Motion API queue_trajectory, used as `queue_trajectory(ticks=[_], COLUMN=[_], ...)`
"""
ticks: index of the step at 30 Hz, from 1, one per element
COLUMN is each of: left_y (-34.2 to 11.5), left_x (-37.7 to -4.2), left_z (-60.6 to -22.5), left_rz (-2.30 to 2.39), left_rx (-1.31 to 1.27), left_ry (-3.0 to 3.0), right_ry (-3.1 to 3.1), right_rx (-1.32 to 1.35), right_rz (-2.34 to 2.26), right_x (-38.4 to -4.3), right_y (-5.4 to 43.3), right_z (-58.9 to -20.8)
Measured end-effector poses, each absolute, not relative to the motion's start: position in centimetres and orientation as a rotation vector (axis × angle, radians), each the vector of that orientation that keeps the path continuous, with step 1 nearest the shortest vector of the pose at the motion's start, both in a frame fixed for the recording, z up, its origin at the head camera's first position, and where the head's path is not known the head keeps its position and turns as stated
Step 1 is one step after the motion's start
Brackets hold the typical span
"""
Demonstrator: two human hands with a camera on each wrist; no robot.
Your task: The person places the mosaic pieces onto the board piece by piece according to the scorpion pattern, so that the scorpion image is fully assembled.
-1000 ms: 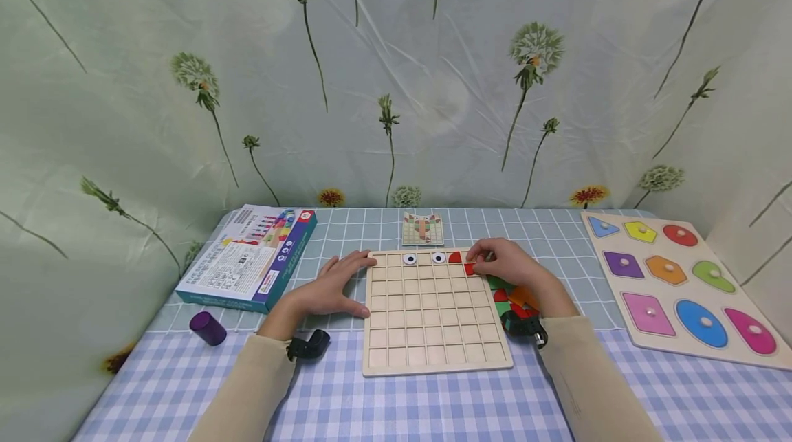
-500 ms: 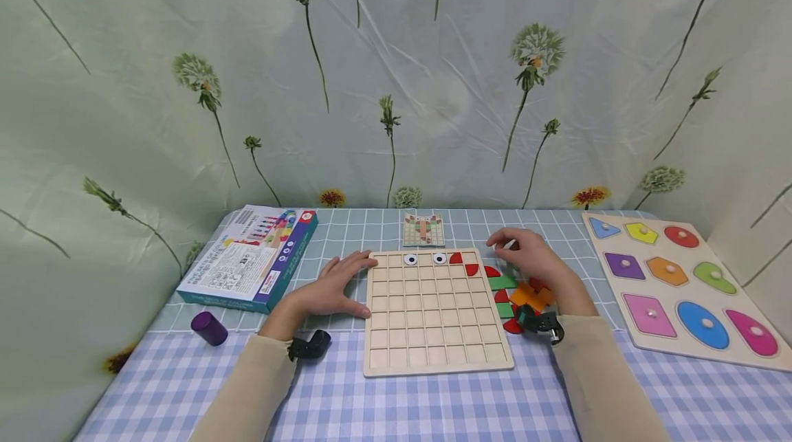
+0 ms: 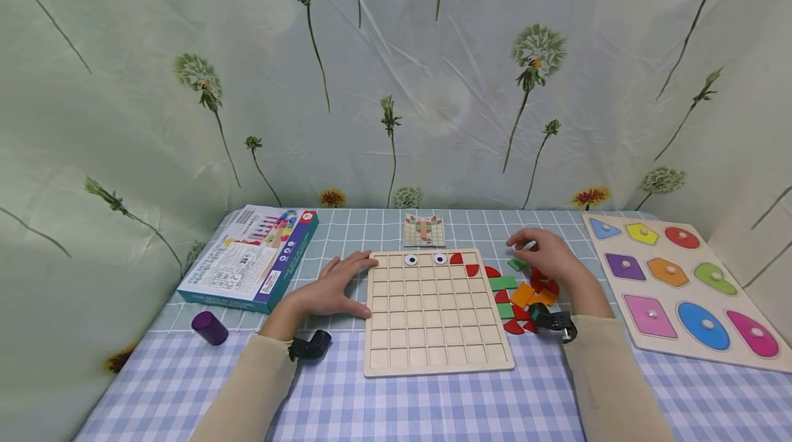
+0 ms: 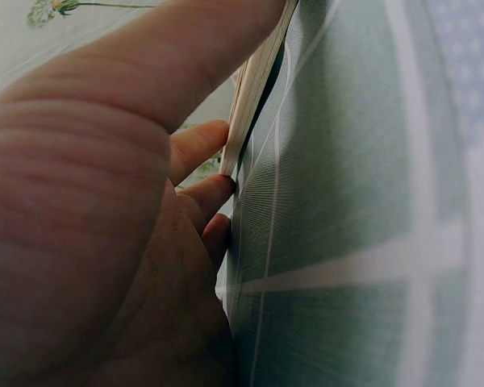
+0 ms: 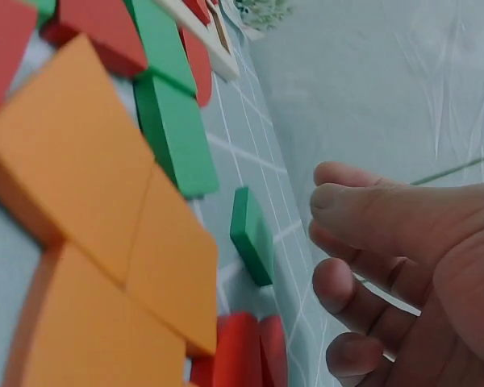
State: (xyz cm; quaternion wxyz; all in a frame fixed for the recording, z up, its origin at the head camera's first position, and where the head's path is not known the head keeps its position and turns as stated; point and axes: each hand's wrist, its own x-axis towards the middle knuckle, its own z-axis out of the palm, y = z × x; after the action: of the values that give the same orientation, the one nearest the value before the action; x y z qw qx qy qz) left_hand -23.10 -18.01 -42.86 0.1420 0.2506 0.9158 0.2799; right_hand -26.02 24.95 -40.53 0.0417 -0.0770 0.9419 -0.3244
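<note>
My left hand (image 3: pixel 331 291) rests against the left edge of a wooden grid board (image 3: pixel 421 322), its spread thumb and fingertips touching the edge. In the left wrist view, fingertips meet the board's side (image 4: pixel 254 97). Two eye tiles (image 3: pixel 411 260) and two red quarter-round pieces (image 3: pixel 472 270) lie in the board's upper cells. Past the board's right edge, my right hand (image 3: pixel 544 253) hovers with loosely bent fingers, and nothing shows in its grasp. A single green block (image 5: pixel 252 235) lies near its fingertips. Close by are orange blocks (image 5: pixel 77 145) and green rectangles (image 3: pixel 503 282).
Behind the board stands a small pattern card (image 3: pixel 423 230). A teal game box (image 3: pixel 250 256) and a purple cylinder (image 3: pixel 209 328) are on the left. At right lies a knobbed shape puzzle (image 3: pixel 680 284). Several red pieces (image 3: pixel 513 326) are scattered beside the board.
My right hand has left the red piece at the board's upper right and moved right, over the loose blocks. The red piece stays in its cell. My left hand has kept its place.
</note>
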Motion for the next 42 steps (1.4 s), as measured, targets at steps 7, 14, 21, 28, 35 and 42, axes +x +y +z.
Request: queue_trajectory(ticks=[7, 14, 21, 28, 35, 42], left_y=[-18.01, -18.04, -18.07, -18.16, -18.17, -18.18], left_x=[-23.12, -23.12, -23.17, -23.34, -23.35, -23.42], left_z=[-42.88, -42.88, -42.97, -43.34, -43.18, -43.24], left_rz=[0.804, 0.804, 0.805, 0.790, 0.792, 0.785], left_rx=[0.731, 0.732, 0.732, 0.738, 0.748, 0.752], left_ry=[2.644, 2.644, 2.644, 2.645, 2.651, 2.655], right_ry=[2.850, 2.783, 2.782, 2.815, 2.819, 2.834], right_rx=[-0.266, -0.250, -0.264, -0.231, -0.212, -0.211], right_rz=[-0.933, -0.892, -0.894, -0.869, -0.877, -0.888], right_x=[-26.06, -26.01, -25.89, -26.07, -26.10, -26.03], right_y=[25.43, 25.67, 25.62, 25.38, 25.17, 24.77], right_z=[-40.75, -40.80, -41.06, -41.53, -41.36, -41.08])
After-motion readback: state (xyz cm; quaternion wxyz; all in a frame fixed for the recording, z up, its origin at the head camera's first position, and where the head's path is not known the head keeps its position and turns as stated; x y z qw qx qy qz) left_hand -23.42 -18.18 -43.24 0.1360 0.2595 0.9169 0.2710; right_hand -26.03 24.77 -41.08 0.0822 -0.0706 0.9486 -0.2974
